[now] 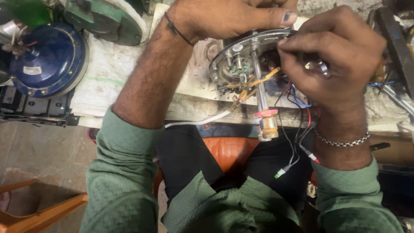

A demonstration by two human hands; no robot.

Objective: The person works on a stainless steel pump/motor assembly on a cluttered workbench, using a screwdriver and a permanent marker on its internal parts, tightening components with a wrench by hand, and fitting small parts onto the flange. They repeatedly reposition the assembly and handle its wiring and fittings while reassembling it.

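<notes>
Gripping the motor (241,60) at the bench (129,64) edge, both hands are closing on its round plate, left hand (224,17) pinching the top rim, right hand (336,56) clamping the right side, shaft (261,92) pointing toward the lap.

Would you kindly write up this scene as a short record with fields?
Setting: cluttered workbench, seen from above
Left hand: grips the top rim of a round metal motor plate
Right hand: pinches at the plate's right edge, among the wires
Shaft: sticks out from the plate toward the person, brass end
Wires: black, red, blue and white, hanging loose
Nearby: blue round housing, green housing
</notes>
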